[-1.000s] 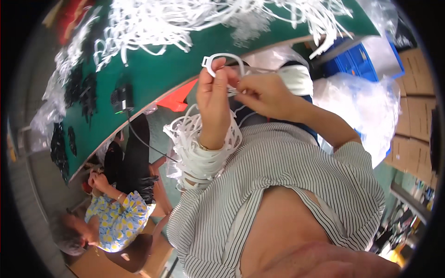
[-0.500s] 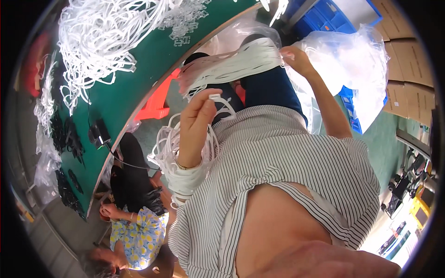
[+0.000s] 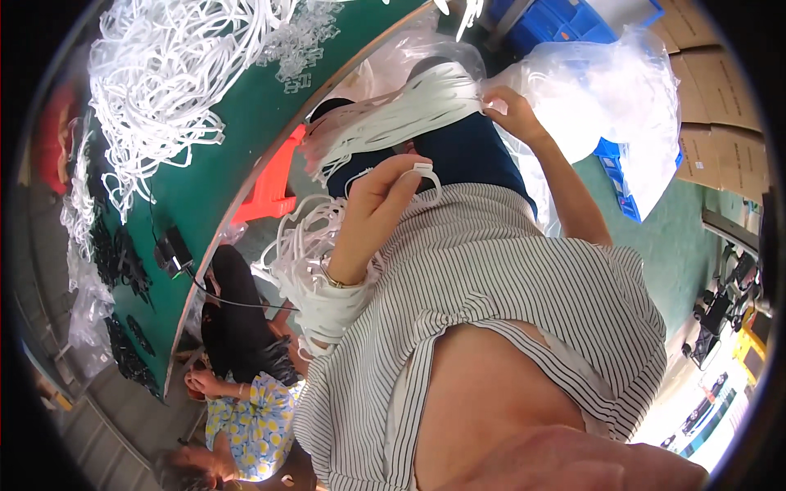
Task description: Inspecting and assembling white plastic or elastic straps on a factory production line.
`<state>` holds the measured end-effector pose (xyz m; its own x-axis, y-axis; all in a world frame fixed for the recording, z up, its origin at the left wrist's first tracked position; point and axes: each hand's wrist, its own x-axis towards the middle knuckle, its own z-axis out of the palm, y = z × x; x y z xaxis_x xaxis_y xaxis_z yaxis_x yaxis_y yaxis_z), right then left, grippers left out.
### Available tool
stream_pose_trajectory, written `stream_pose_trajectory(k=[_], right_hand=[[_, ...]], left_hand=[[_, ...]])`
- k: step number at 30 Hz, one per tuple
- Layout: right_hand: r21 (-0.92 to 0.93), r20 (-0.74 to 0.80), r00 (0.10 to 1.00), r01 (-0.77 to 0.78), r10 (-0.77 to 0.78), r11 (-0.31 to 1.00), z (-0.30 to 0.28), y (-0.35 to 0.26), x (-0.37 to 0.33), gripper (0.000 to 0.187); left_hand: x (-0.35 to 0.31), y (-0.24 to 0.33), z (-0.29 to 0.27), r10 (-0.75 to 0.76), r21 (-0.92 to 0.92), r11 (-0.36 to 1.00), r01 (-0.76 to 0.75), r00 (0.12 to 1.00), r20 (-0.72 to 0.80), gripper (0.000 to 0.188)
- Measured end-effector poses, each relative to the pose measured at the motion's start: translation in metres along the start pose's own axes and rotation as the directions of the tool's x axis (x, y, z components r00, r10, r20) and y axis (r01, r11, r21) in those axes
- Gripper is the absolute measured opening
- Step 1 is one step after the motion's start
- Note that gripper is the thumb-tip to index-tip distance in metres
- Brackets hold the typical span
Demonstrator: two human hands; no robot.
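My left hand is closed in a pinch on a white strap, whose looped end with a small white buckle-like piece sticks out past the fingertips. Many looped white straps hang around my left forearm. Across my thighs lies a long, flat bundle of white straps. At the bundle's right end, the fingers of my right hand are curled together on the straps; exactly how many they grip is too small to tell.
On the green table at the left lie a heap of white straps, clear plastic clips and a black adapter. A person sits nearby. Plastic bags, blue crates and cartons stand right.
My left hand has moved right and slightly down with the strap, closer to my lap. My right hand stays at the bundle's end, its fingers a little more curled. The view has shifted slightly.
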<state>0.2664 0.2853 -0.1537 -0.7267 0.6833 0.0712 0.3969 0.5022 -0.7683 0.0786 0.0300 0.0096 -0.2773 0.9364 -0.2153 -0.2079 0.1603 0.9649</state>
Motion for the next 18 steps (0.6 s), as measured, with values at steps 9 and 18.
stream_pose_trajectory(k=[9, 18], right_hand=[[0.028, 0.171, 0.981, 0.090, -0.094, 0.995, -0.050, -0.090, 0.003, 0.009], [0.310, 0.466, 0.825, 0.186, -0.319, 0.932, -0.072, -0.190, 0.000, 0.009]], left_hand=[[0.032, -0.027, 0.000, 0.234, 0.180, 0.950, -0.254, 0.964, 0.124, 0.017], [0.037, -0.018, 0.007, 0.219, 0.193, 0.945, -0.263, 0.950, 0.222, 0.015]])
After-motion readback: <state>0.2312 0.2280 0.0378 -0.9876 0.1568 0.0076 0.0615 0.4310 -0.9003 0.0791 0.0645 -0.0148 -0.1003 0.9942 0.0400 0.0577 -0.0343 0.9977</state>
